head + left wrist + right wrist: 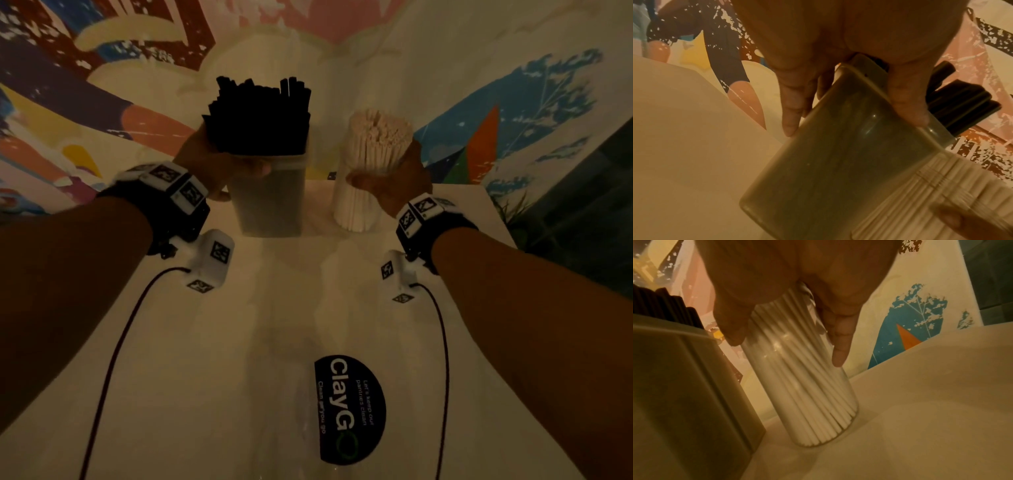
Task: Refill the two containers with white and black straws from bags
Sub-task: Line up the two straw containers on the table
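Observation:
A square translucent container (270, 198) (838, 162) (684, 378) packed with black straws (258, 116) (962, 104) (663, 306) stands at the back of the white table (239, 342). My left hand (219, 164) (838, 48) grips it near the rim, thumb on the front face. To its right stands a round clear container (356, 202) (803, 378) full of white straws (380, 133) (931, 186). My right hand (390, 181) (797, 280) is wrapped around its upper part, thumb on the left side. Both containers rest upright on the table.
A colourful mural wall (102, 68) runs right behind the containers. A black round ClayGo sticker (349, 407) lies on the table near me. Cables (113, 359) hang from both wrist cameras over the table. A dark surface (599, 192) borders the table's right side.

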